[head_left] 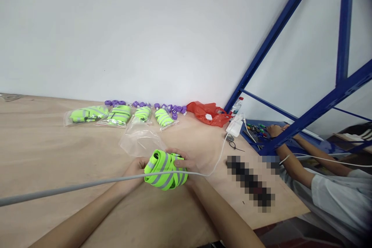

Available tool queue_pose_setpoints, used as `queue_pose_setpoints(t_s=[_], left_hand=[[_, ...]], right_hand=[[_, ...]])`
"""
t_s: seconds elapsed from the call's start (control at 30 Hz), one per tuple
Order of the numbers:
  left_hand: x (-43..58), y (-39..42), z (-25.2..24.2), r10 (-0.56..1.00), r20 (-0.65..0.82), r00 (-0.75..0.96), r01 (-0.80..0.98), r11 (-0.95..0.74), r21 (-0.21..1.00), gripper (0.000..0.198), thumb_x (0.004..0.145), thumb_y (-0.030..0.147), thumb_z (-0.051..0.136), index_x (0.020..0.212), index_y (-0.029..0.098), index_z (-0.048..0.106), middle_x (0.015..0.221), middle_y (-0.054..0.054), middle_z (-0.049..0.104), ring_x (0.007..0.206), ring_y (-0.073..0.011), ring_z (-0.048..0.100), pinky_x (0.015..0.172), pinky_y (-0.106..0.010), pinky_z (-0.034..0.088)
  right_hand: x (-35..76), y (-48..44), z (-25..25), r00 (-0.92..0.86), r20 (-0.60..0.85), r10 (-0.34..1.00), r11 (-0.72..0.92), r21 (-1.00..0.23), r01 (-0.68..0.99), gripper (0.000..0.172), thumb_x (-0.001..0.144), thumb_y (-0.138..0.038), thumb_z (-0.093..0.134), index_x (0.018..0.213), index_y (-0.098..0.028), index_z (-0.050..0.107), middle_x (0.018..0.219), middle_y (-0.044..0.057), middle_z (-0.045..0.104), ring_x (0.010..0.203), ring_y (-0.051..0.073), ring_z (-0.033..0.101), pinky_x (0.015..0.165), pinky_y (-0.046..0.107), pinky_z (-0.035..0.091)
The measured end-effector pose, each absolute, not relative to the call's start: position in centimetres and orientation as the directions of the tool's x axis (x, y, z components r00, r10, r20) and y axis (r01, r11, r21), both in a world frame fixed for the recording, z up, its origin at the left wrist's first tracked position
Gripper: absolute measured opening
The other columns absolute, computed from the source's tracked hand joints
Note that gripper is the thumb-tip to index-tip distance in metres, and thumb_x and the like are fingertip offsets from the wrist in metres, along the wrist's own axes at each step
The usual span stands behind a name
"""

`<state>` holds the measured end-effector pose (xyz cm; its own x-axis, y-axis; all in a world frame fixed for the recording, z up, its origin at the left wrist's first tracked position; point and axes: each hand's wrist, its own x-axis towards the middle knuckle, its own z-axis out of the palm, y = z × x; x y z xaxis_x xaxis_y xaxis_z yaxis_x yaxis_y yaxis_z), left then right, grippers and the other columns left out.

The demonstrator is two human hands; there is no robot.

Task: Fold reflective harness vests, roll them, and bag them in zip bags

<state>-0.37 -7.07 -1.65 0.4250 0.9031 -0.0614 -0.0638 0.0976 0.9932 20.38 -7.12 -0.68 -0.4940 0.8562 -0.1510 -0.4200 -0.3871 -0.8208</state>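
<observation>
A rolled bundle of neon-yellow reflective strap (164, 181) with grey stripes is held between both hands above the wooden table (43, 155). My left hand (137, 168) grips its left side, the fingers partly hidden behind it. Over the top and right side, my right hand (183, 162) is wrapped with its fingers bent. A white cable passes in front of the bundle. Just beyond lies a clear plastic bag (141, 141), flat on the table. Farther back, several similar neon bundles (119, 114) rest in clear bags in a row.
Purple round pieces (174, 109) line the wall beside a red plastic bag (207, 112). A bottle (236, 105), a white power strip (235, 125) and its cable (221, 155) are at the right. Blue metal framing (273, 31) rises there; another person's arms (293, 162) work behind it.
</observation>
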Motion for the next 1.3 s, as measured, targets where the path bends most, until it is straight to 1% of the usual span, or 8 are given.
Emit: queue_pose_setpoints(t_s=[0.13,0.33,0.47,0.57,0.67,0.8,1.13,1.3], left_hand=[[-0.5,-6.9,-2.6,0.891,-0.033,0.452,-0.085,0.080,0.993,0.022,0.067,0.037,0.081,0.071,0.016,0.074,0.072,-0.004,0.069,0.069,-0.0199,0.059,0.070,-0.030,0.050],[-1.5,-6.4,-3.5,0.908,-0.001,0.418,0.080,-0.036,0.996,0.038,0.085,0.052,0.068,0.074,0.015,0.070,0.063,-0.001,0.059,0.063,-0.0149,0.052,0.059,-0.024,0.037],[-1.9,-6.2,-3.5,0.898,-0.065,0.435,0.012,0.066,0.998,0.040,0.083,0.055,0.070,0.079,0.015,0.067,0.071,-0.003,0.064,0.066,-0.0163,0.057,0.061,-0.025,0.041],[-1.8,-6.3,-2.8,0.860,-0.078,0.505,-0.129,0.164,0.978,0.042,0.078,0.047,0.080,0.104,0.018,0.065,0.098,-0.007,0.072,0.087,-0.0224,0.067,0.073,-0.029,0.050],[-1.5,-6.4,-2.2,0.837,-0.107,0.536,-0.210,0.255,0.944,0.065,0.074,0.043,0.085,0.130,0.025,0.058,0.117,-0.009,0.071,0.104,-0.0264,0.067,0.080,-0.032,0.054],[-1.2,-6.5,-1.6,0.845,-0.169,0.508,-0.277,0.346,0.897,0.056,0.073,0.053,0.083,0.115,0.018,0.070,0.103,-0.010,0.075,0.093,-0.0271,0.070,0.080,-0.035,0.056],[-1.8,-6.1,-2.8,0.904,-0.189,0.383,-0.353,0.332,0.875,0.037,0.069,0.042,0.088,0.088,0.014,0.073,0.089,-0.011,0.078,0.078,-0.0267,0.075,0.068,-0.032,0.059],[-1.9,-5.7,-2.7,0.921,-0.166,0.354,-0.363,0.298,0.883,0.060,0.068,0.036,0.090,0.121,0.019,0.066,0.106,-0.010,0.077,0.090,-0.0273,0.075,0.079,-0.036,0.061]], right_hand=[[20.6,-7.0,-1.0,-0.428,-0.108,0.897,-0.328,-0.812,-0.483,0.056,0.061,-0.030,0.085,0.114,-0.021,0.071,0.102,0.006,0.075,0.090,0.025,0.071,0.086,0.038,0.054],[21.4,-6.7,-0.9,-0.230,-0.002,0.973,-0.145,-0.783,-0.605,0.053,0.065,-0.031,0.083,0.115,-0.021,0.069,0.112,0.006,0.075,0.098,0.024,0.072,0.085,0.035,0.056],[21.8,-6.5,-0.8,-0.264,0.009,0.964,-0.153,-0.796,-0.586,0.053,0.065,-0.029,0.083,0.115,-0.019,0.070,0.110,0.007,0.076,0.096,0.024,0.072,0.087,0.035,0.056],[21.9,-6.4,-0.9,-0.327,-0.024,0.945,-0.217,-0.793,-0.569,0.052,0.065,-0.029,0.083,0.115,-0.020,0.069,0.108,0.007,0.076,0.096,0.024,0.072,0.089,0.037,0.055],[21.9,-6.5,-0.7,-0.383,-0.067,0.921,-0.280,-0.799,-0.532,0.052,0.064,-0.029,0.084,0.112,-0.020,0.070,0.106,0.007,0.076,0.095,0.025,0.072,0.091,0.039,0.054],[21.6,-6.7,-0.2,-0.433,-0.112,0.894,-0.336,-0.808,-0.485,0.052,0.060,-0.026,0.087,0.109,-0.019,0.072,0.104,0.006,0.076,0.093,0.023,0.072,0.092,0.039,0.054],[21.1,-6.2,-1.4,-0.359,-0.053,0.932,-0.249,-0.813,-0.527,0.052,0.062,-0.027,0.084,0.112,-0.018,0.071,0.103,0.005,0.076,0.089,0.021,0.071,0.083,0.034,0.055],[21.4,-6.1,-1.5,-0.385,-0.071,0.920,-0.266,-0.836,-0.480,0.051,0.061,-0.024,0.084,0.110,-0.018,0.072,0.098,0.003,0.076,0.081,0.018,0.071,0.075,0.030,0.055]])
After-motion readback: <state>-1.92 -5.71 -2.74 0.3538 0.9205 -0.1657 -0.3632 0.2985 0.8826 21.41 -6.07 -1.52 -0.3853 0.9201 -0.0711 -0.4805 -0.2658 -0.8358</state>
